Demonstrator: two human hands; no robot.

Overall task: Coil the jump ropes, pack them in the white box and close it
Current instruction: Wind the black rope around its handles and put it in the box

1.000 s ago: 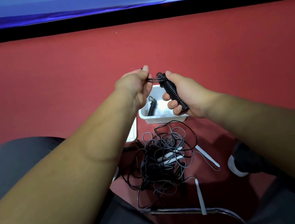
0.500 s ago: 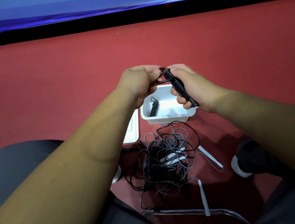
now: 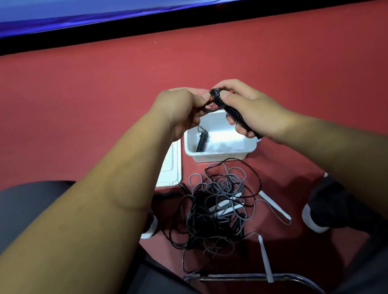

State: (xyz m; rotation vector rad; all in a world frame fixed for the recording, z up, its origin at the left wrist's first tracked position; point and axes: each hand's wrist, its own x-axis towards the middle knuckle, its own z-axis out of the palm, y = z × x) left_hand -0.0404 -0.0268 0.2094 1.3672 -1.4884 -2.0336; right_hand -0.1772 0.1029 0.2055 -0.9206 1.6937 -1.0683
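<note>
Over the white box (image 3: 215, 155), your right hand (image 3: 255, 108) grips the wound rope (image 3: 233, 115), your left hand (image 3: 179, 110) pinches its loop (image 3: 207, 107); loosen either grip and it could unravel.

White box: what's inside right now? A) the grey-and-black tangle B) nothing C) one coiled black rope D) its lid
C: one coiled black rope lies in the left part of the white box; the tangle is on the floor outside it, and the lid lies beside it.
</note>
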